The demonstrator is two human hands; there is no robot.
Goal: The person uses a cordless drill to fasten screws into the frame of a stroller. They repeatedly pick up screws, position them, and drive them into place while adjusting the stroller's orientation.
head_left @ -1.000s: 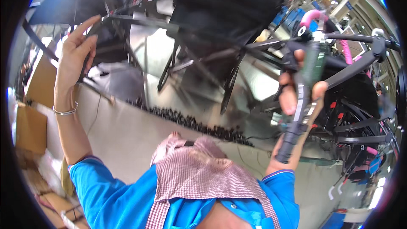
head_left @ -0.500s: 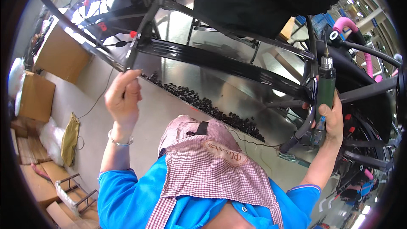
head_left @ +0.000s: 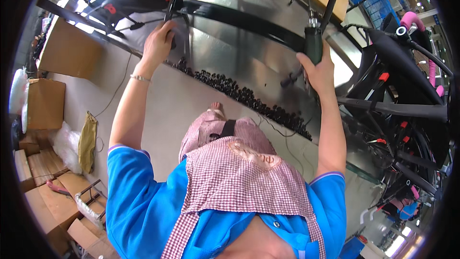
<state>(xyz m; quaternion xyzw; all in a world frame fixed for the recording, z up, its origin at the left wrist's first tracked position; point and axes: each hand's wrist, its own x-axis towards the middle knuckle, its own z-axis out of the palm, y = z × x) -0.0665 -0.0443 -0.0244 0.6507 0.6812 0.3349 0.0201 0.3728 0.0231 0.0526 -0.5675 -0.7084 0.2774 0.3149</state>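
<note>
A black tubular frame [head_left: 244, 23], like that of a stroller, spans the far side between my hands. My left hand [head_left: 157, 45] is closed round a tube at the frame's left side. My right hand [head_left: 320, 74] holds a dark green power screwdriver [head_left: 313, 43] upright, its metal tip pointing away from me, close by the frame's right tube [head_left: 331, 5]. Whether those fingers also touch the frame is hidden. Beneath the frame lies a shiny metal tabletop [head_left: 215, 50], with a long row of small black parts [head_left: 239, 93] along its near edge.
Stroller frames with black fabric [head_left: 383, 62] and pink grips [head_left: 413, 18] crowd the right. Cardboard boxes [head_left: 67, 52] stand at the left, near a yellowish bag [head_left: 87, 139] and clear plastic [head_left: 67, 146]. A blue crate [head_left: 371, 0] is at the far right. A thin cable [head_left: 117, 100] crosses the floor.
The frame has moved away from me, its black fabric mostly out of sight. My left hand has gone up and right; my right hand, with the screwdriver, up and left.
</note>
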